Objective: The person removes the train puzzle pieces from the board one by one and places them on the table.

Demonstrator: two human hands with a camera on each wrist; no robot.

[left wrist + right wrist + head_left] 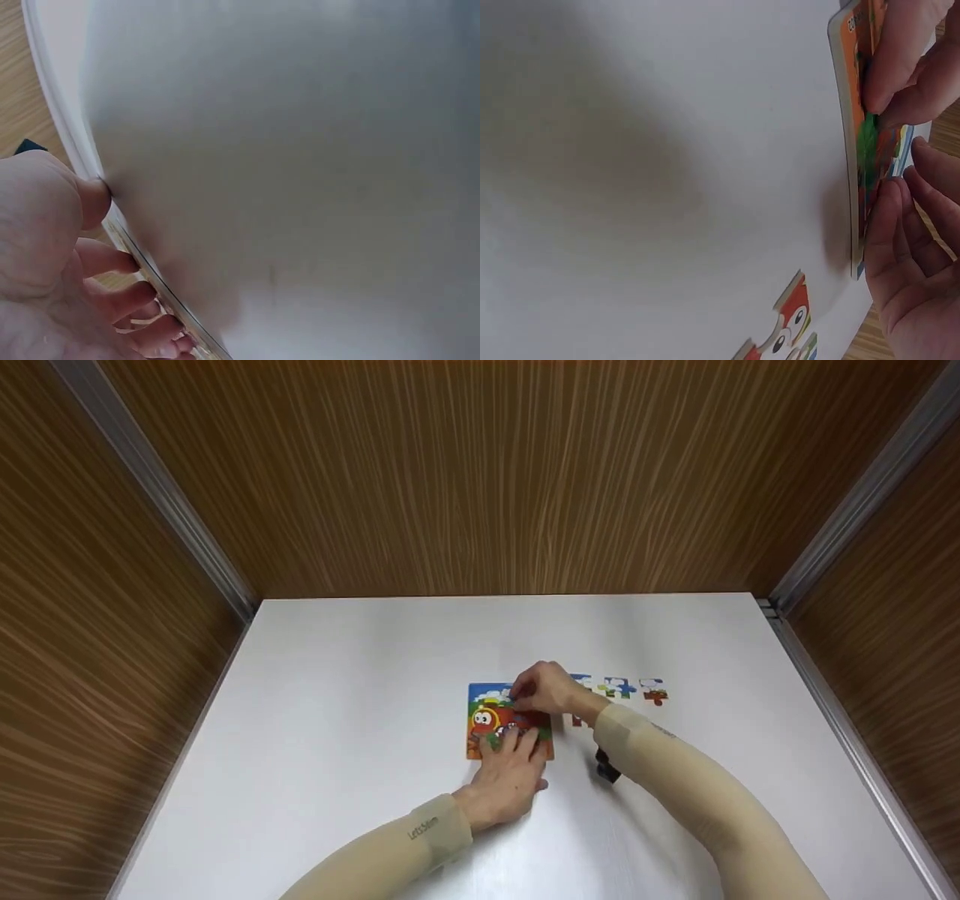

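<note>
A square puzzle board (484, 691) with a red cartoon train lies near the middle of the white table. My left hand (504, 784) rests on its lower part with the fingers spread, pressing the picture. Over the upper right of the board my right hand (547, 688) is bent down, thumb and fingers pinching a puzzle piece at the surface. The fingers hide most of that piece. In the right wrist view, the right fingertips (886, 196) are right at the board's picture, beside the left hand's fingers (889, 79).
Several loose puzzle pieces (617, 688) lie right of the board, some partly behind the right wrist. A piece with cartoon eyes (791, 319) shows in the right wrist view. A small black object (606, 767) sits under the right forearm. Wood-grain panels (495, 480) enclose the table (337, 675).
</note>
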